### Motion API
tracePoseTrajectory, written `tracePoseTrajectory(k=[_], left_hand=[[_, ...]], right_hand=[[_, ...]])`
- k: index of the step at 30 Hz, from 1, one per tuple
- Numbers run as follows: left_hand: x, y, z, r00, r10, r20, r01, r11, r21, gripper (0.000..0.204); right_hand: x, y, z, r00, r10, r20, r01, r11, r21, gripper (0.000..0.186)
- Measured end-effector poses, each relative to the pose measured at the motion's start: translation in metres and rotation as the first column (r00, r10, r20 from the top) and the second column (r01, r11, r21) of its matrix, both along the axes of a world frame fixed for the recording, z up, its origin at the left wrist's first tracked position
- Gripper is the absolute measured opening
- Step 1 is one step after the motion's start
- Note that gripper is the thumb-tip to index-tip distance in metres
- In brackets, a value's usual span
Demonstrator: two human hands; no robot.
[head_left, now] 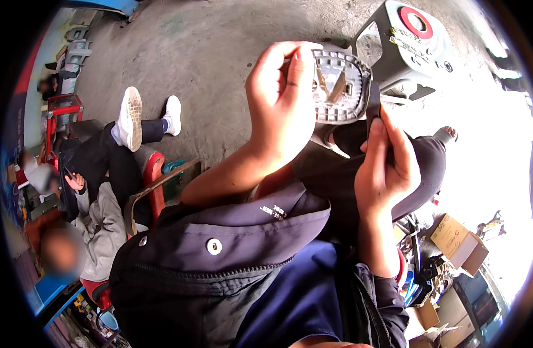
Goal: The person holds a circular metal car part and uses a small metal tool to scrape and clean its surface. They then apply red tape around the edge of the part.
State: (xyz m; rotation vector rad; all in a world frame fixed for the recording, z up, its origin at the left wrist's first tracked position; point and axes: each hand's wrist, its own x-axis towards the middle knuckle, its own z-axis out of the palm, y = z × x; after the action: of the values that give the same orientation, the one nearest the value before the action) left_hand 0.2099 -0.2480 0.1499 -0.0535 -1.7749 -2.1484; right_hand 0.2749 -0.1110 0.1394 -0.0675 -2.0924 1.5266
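Evidently my left grip [281, 95] is closed around the left edge of the oval grey part [342, 87], its ribbed side facing me; my right grip [388, 156] pinches a thin dark strip [373, 104] up against the part's right rim, though I cannot tell whether the two are joined; the part is held up in the air, beyond my lap. I judge the step in hand to be working the strip at that rim; the next move seems to call for a steady left hold and a small, careful shift on the right. Far right stands a grey stool [394, 64] bearing a red ring [405, 22]; near right lies a cardboard box [450, 235]; a seated person [104, 232] is at left.
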Motion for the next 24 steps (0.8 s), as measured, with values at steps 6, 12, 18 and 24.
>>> tracePoseTrajectory(k=[6, 12, 18, 24], left_hand=[[-0.006, -0.006, 0.006, 1.0, 0.004, -0.004, -0.004, 0.996, 0.088, 0.018], [-0.003, 0.002, 0.0, 0.998, 0.051, -0.028, -0.048, 0.994, 0.1, 0.017], [-0.006, 0.0, -0.006, 0.997, 0.079, 0.012, -0.08, 0.99, 0.118, 0.017], [-0.008, 0.004, -0.001, 0.992, 0.128, -0.003, -0.126, 0.983, 0.131, 0.014]], right_hand=[[0.014, -0.008, -0.007, 1.0, 0.027, 0.003, -0.027, 0.998, 0.049, 0.026], [-0.001, -0.017, -0.001, 0.995, -0.041, -0.086, 0.049, 0.994, 0.097, 0.024], [0.011, -0.021, -0.006, 0.999, -0.037, -0.027, 0.038, 0.999, 0.031, 0.027], [0.011, -0.021, -0.015, 0.999, -0.01, -0.036, 0.01, 1.0, 0.001, 0.026]])
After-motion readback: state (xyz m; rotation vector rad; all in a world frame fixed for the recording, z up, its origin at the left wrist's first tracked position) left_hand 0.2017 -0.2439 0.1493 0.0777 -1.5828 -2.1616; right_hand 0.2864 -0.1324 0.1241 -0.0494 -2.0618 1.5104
